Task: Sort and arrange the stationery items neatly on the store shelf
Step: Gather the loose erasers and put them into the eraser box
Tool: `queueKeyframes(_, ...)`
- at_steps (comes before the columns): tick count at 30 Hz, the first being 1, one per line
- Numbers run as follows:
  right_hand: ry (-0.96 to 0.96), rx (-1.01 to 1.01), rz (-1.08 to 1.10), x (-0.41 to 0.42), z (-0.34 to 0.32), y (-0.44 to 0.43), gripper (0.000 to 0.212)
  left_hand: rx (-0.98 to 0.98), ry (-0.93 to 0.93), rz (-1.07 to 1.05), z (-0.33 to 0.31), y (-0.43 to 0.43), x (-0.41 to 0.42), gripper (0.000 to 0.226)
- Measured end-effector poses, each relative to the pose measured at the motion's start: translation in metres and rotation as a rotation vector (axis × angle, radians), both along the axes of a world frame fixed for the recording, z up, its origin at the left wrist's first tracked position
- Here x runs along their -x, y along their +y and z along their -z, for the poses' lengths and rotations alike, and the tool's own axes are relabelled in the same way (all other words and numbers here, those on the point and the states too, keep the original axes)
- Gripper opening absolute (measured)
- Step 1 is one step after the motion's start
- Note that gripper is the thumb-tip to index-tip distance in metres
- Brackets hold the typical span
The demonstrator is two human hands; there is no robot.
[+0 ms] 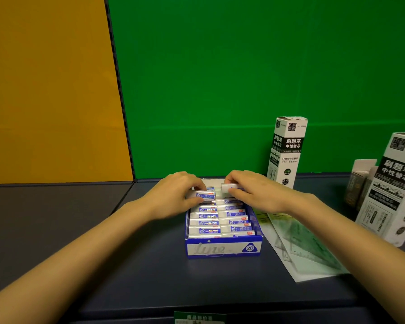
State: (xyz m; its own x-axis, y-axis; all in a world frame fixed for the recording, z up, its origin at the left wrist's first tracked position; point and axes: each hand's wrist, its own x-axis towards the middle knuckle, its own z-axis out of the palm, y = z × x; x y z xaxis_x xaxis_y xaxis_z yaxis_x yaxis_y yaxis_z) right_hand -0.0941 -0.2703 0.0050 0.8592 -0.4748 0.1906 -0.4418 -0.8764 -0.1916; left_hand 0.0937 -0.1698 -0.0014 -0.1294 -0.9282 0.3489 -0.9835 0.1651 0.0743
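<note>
A blue and white display box (222, 249) marked "2B" stands on the dark shelf (131, 272), filled with two rows of wrapped white erasers (205, 222). At the far end of the box my left hand (173, 195) pinches one eraser (202, 195) above the left row. My right hand (253, 190) grips another eraser (229, 188) above the right row. Both held erasers lie level, slightly raised over the rows.
A tall refill box (287, 152) stands upright behind the display box on the right. Larger refill boxes (391, 190) stand at the far right. A packaged green ruler set (306, 251) lies flat beside the display box. A price tag (200, 318) sits on the front edge.
</note>
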Motion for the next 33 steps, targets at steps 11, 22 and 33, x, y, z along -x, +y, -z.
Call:
queueKeyframes(11,0.010,0.099,0.012,-0.003,0.003,0.000,0.026,0.029,0.059,-0.085,0.003,-0.008,0.007,0.023)
queueKeyframes(22,0.017,0.210,0.042,-0.009,0.006,0.005,0.029,-0.041,0.044,-0.027,0.003,-0.003,-0.001,0.021)
queueKeyframes(33,-0.020,0.207,0.026,-0.007,0.003,0.006,0.022,-0.106,0.000,0.010,-0.004,-0.003,-0.001,0.019)
